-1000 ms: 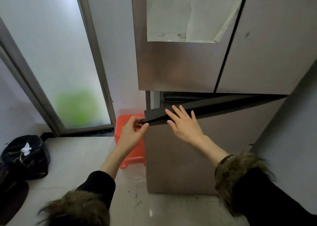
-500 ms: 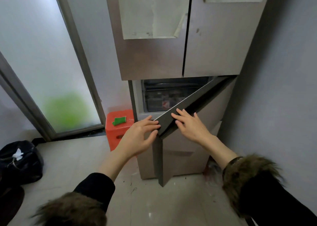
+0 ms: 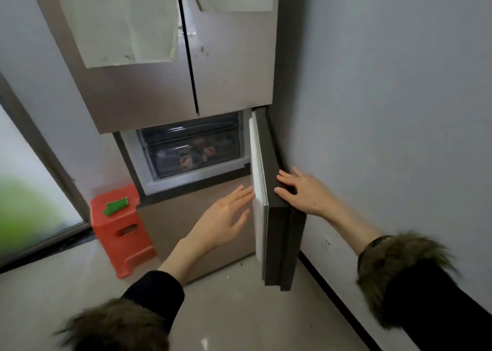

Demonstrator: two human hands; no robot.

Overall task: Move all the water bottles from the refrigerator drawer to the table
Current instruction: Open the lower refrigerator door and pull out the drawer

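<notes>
Head view: lower refrigerator door (image 3: 277, 217) is standing swung wide open to the right, its outer face sitting close to the grey wall (image 3: 386, 111), little room left behind it. Right hand (image 3: 306, 193) is resting flat on the door's dark outer edge, fingers straight, grip open, holding nothing. Left hand (image 3: 226, 217) is reaching toward the door's white inner edge, fingers extended, fingertips just at it; cannot tell if touching; grip open. Refrigerator drawer (image 3: 194, 156) is showing in the open compartment, closed, clear-fronted, below another drawer; blurred packaged items are lying inside, water bottles not tellable through the front. Upper doors (image 3: 159, 84) are staying shut overhead, papers (image 3: 119, 20) stuck on. Orange stool (image 3: 122, 228) is sitting left of the fridge, a green item (image 3: 115, 206) on top. Open floor (image 3: 226, 310) is lying in front between both sleeves.
</notes>
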